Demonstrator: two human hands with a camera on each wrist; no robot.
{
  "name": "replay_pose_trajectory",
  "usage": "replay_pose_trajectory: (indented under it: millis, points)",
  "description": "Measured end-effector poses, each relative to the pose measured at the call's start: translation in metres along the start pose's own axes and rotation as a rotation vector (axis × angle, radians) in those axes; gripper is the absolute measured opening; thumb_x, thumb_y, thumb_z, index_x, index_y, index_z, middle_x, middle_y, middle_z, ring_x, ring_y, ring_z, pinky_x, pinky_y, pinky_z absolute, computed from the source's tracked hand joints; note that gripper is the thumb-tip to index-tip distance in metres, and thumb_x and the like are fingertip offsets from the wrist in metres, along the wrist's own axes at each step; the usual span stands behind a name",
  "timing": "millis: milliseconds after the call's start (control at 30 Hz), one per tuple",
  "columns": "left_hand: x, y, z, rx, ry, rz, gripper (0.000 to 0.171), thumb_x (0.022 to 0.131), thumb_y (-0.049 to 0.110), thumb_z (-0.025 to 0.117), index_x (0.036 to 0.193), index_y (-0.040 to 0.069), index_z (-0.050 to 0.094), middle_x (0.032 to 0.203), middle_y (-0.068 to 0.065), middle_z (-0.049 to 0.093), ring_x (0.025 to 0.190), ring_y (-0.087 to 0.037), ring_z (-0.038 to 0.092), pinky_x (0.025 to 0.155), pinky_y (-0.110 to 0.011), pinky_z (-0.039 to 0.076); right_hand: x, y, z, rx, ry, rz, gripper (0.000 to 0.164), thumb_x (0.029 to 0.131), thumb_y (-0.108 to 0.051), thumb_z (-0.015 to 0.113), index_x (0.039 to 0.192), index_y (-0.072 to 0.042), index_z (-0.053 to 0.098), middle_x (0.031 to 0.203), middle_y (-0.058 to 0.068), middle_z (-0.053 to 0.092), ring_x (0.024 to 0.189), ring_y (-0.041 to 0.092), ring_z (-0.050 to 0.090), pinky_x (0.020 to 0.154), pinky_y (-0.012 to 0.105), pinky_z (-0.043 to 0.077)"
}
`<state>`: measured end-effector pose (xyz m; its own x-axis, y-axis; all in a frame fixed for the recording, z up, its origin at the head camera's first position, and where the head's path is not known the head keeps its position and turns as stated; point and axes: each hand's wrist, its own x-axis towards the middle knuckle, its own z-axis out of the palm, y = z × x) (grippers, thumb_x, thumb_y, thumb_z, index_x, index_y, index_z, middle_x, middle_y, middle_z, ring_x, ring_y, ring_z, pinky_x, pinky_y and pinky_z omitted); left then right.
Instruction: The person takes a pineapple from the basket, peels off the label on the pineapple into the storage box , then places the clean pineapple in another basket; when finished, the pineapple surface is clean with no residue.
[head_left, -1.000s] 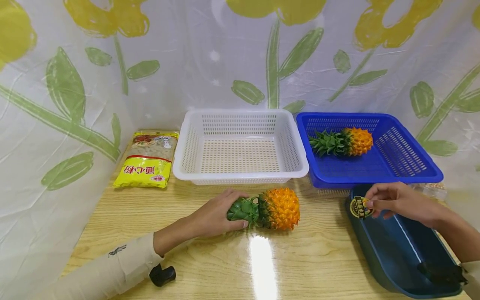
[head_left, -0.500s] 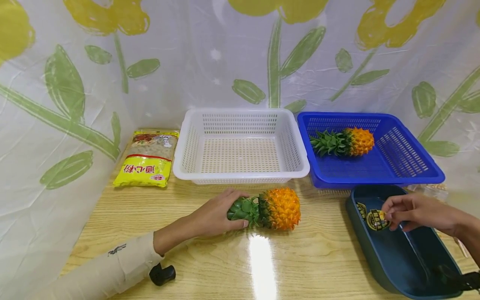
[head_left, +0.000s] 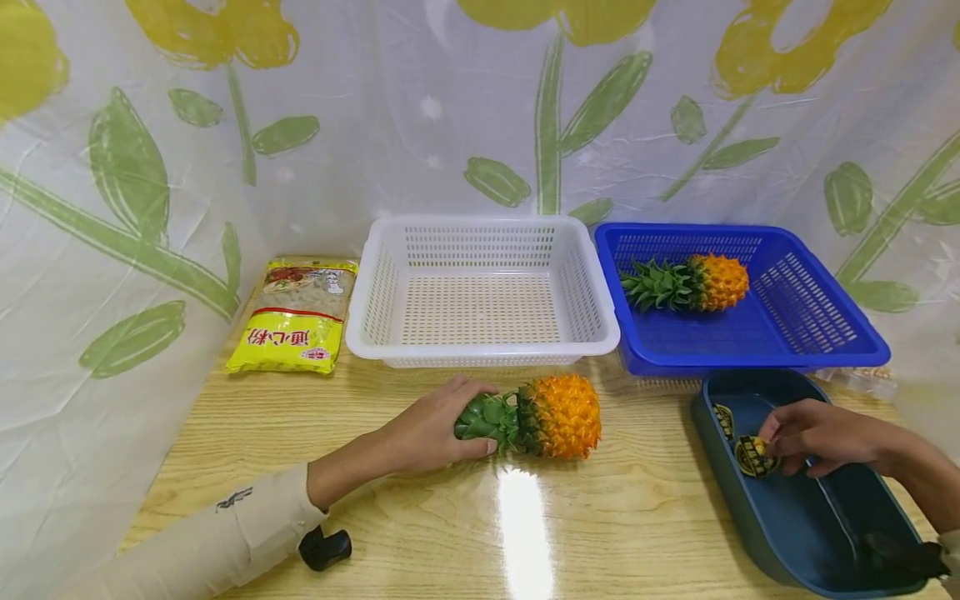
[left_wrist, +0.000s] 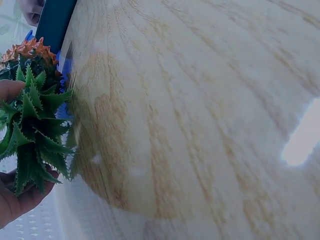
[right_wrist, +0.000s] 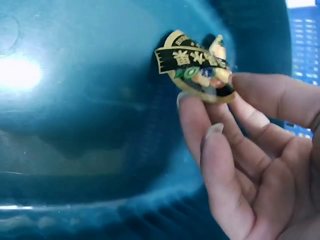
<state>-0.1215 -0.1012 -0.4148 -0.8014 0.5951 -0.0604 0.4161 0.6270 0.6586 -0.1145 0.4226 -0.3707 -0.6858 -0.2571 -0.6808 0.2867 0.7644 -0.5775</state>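
Observation:
On the table, my left hand (head_left: pixel 431 429) grips the green leafy crown of a pineapple (head_left: pixel 561 417), whose orange body points right. The left wrist view shows thumb and fingers on either side of the leaves (left_wrist: pixel 37 130). Over the dark teal basin (head_left: pixel 757 533), my right hand (head_left: pixel 836 437) pinches a round black-and-gold fruit sticker (right_wrist: pixel 195 67) by its edge between thumb and finger. Beside it, a similar black-and-gold patch (head_left: pixel 723 422) shows on the basin's inner wall; whether it is a reflection I cannot tell.
A white perforated basket (head_left: pixel 480 352) stands at the back centre. To its right, a blue basket (head_left: pixel 772 358) holds another pineapple (head_left: pixel 720 283). At the back left lies a yellow-labelled food bag (head_left: pixel 292 325). A black object (head_left: pixel 325 548) is below my left forearm.
My right hand has moved right and down into the basin with the sticker, away from the basin's upper left rim. The left hand and pineapple have stayed in place.

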Motion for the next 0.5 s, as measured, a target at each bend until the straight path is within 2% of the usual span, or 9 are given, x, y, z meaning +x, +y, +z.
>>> replay_pose_trajectory:
  millis: [167, 500]
  points:
    - [0.0006, 0.0001, 0.0001, -0.001, -0.006, -0.003, 0.069, 0.088, 0.043, 0.074, 0.148, 0.023, 0.046, 0.138, -0.007, 0.051, 0.105, -0.021, 0.058, 0.081, -0.039, 0.052, 0.0044, 0.004, 0.0025, -0.012, -0.007, -0.02, 0.023, 0.099, -0.011, 0.055, 0.114, 0.006, 0.058, 0.098, 0.01, 0.063, 0.084, 0.024, 0.063, 0.067, 0.041, 0.053]
    - [0.001, 0.0001, -0.0006, -0.001, -0.007, -0.008, 0.068, 0.088, 0.042, 0.074, 0.147, 0.022, 0.047, 0.138, -0.007, 0.051, 0.102, -0.019, 0.058, 0.079, -0.037, 0.051, 0.0035, 0.0031, 0.0013, -0.069, 0.003, -0.048, 0.031, 0.098, -0.011, 0.057, 0.12, 0.011, 0.058, 0.093, 0.008, 0.065, 0.077, 0.016, 0.06, 0.063, 0.034, 0.054]
